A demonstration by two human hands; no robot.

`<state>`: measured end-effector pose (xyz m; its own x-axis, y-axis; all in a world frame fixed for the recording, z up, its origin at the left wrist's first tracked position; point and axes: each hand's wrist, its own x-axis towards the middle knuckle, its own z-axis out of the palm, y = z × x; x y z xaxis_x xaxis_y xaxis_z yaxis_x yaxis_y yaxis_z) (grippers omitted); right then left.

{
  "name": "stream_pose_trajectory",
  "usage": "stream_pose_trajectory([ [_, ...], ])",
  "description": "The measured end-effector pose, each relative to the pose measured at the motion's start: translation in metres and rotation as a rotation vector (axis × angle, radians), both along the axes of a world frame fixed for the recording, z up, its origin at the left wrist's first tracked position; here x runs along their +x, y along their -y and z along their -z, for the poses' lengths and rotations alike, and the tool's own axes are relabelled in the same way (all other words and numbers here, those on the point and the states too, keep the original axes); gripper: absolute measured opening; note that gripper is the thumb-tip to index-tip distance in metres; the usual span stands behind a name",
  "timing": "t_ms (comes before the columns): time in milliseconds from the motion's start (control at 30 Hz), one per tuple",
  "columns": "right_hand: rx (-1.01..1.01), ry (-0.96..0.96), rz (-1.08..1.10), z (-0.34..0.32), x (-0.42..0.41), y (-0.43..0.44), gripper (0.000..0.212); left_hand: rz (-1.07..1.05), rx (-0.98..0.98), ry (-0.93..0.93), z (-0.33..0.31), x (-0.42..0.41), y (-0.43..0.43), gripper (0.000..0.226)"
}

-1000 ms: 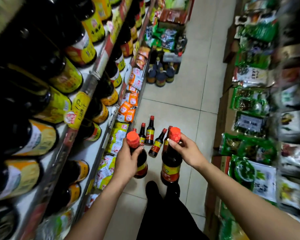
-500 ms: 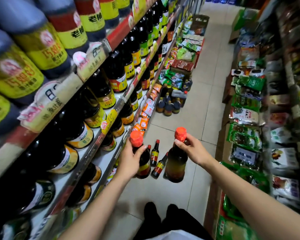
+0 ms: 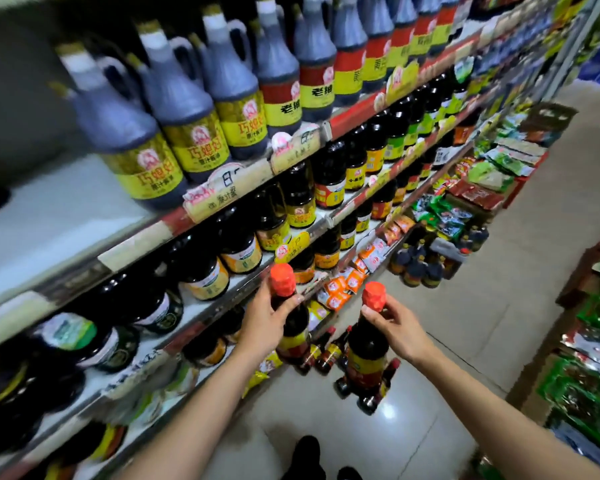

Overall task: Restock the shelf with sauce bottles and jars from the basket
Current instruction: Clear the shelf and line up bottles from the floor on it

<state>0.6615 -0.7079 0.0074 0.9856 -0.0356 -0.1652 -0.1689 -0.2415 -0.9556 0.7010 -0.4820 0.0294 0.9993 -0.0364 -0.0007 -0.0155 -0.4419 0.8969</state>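
While the left hand (image 3: 262, 323) grips 1 red-capped sauce bottle (image 3: 296, 329) by its neck beside the shelf (image 3: 227, 301), the right hand (image 3: 400, 329) pinches the neck of a matching bottle (image 3: 366, 351). Both hang over the floor (image 3: 458, 341)

The left hand (image 3: 262, 323) and right hand (image 3: 400, 329) rise with the left bottle (image 3: 297, 327) and right bottle (image 3: 366, 344), toward the shelf (image 3: 229, 294) at ten o'clock.

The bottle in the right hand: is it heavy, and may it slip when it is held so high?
Probably heavy for its size: the bottle looks full of dark sauce. The right hand holds only its neck, under the red cap, so it may swing or slip. It could break if dropped on the tiled floor.
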Motion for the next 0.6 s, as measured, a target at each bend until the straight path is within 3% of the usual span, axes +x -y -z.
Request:
stream_pose_trajectory([
  [100,-0.039,0.027,-0.095,-0.004,0.007,-0.01,0.02,-0.1,0.006,0.04,-0.014,-0.016,-0.013,0.027],
  [200,-0.06,0.073,-0.187,-0.01,0.013,-0.029,0.013,-0.194,0.014,0.065,-0.026,-0.032,-0.034,0.025],
  [333,-0.149,0.179,-0.267,-0.014,0.02,-0.06,0.011,-0.306,0.037,0.065,-0.032,-0.058,-0.067,0.039],
  [433,-0.182,0.2,-0.322,-0.019,0.017,-0.088,0.02,-0.395,0.053,0.079,-0.035,-0.077,-0.095,0.037],
  [600,-0.196,0.21,-0.478,-0.035,0.012,-0.142,0.021,-0.437,-0.053,0.064,-0.041,-0.11,-0.144,0.028],
])
